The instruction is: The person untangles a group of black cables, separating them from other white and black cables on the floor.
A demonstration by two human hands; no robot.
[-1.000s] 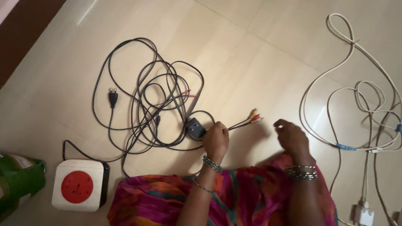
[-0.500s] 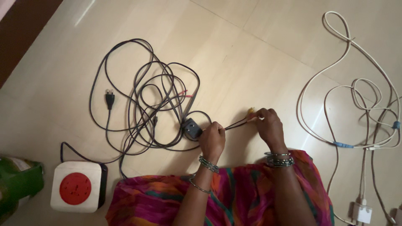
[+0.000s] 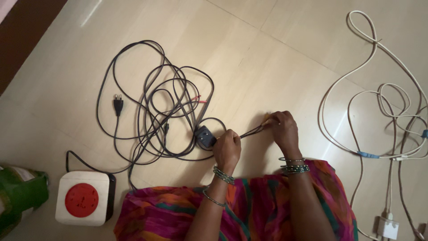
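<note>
My left hand (image 3: 227,149) is closed around a thin dark cable (image 3: 250,130) just right of a small black adapter box (image 3: 204,136). My right hand (image 3: 281,128) pinches the coloured plugs at that cable's end, which its fingers mostly hide. The cable runs taut between both hands. To the left lies a tangle of black cords (image 3: 165,111) with a two-pin plug (image 3: 118,103) and red-tipped wire ends (image 3: 199,99).
A white square socket box with a red round face (image 3: 84,198) sits at lower left beside a green bag (image 3: 20,193). Loose white cables (image 3: 379,96) with blue clips loop at the right, ending in a white adapter (image 3: 387,226). Colourful cloth covers my lap (image 3: 249,209).
My right hand moved left from the bare floor and took hold of the coloured plug ends. My left hand kept its grip on the cable by the adapter box.
</note>
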